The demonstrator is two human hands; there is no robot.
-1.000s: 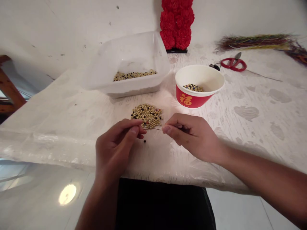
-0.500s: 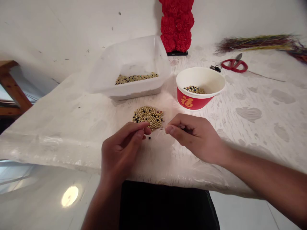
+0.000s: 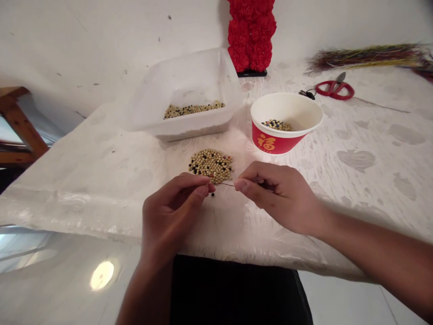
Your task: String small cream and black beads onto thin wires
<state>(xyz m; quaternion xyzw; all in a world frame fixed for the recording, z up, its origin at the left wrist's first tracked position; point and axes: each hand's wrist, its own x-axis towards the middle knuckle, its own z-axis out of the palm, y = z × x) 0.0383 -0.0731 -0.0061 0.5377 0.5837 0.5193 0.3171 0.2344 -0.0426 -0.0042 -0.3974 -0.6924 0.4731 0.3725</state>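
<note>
You seem to be in a room at home.
Before you are a patterned tablecloth (image 3: 84,167), a red rose ornament (image 3: 252,38) and a marked white wall (image 3: 101,36); wooden furniture (image 3: 25,128) stands at left.

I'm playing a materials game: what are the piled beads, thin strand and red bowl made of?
Piled beads: maybe wood or plastic; round and mostly tan, finish too small to tell.
Thin strand: possibly wire or thread; dark and slightly curved, finish unclear.
Red bowl: probably smooth, coated paper, from its white rim and printed side.
</note>
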